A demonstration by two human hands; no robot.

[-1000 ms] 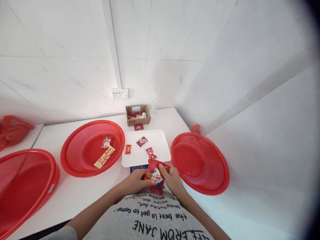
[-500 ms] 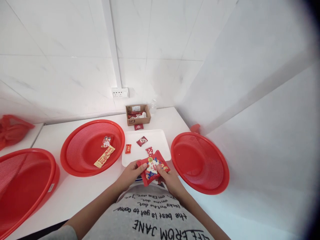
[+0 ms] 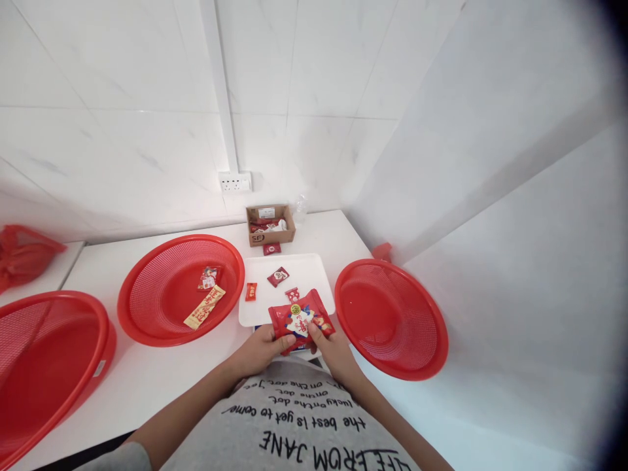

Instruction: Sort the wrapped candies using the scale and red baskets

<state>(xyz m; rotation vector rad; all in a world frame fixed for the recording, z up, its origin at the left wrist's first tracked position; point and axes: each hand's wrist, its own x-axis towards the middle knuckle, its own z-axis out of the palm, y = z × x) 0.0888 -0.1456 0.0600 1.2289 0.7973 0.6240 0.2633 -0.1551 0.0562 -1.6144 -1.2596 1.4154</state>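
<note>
Both hands hold a red snack packet (image 3: 300, 320) with a white and blue picture, flat and face up, just over the near edge of a white tray (image 3: 309, 271). My left hand (image 3: 260, 350) grips its lower left corner. My right hand (image 3: 332, 348) pinches its lower right edge. On the tray lie a dark red sachet (image 3: 278, 277), a small orange-red sachet (image 3: 251, 292) and a spotted red sachet (image 3: 293, 294) partly hidden behind the packet. The tray rests on a scale that the packet and hands mostly cover.
A red mesh basket (image 3: 161, 314) at the left holds a yellow packet (image 3: 205, 307) and a small packet (image 3: 209, 278). Another red basket (image 3: 392, 320) stands at the right, a third (image 3: 44, 366) at far left. A cardboard box (image 3: 271, 224) with packets sits by the wall.
The packet has been turned from a tilted, bunched position to lie flat and face up, and both hands have carried it a little forward over the tray's near edge.
</note>
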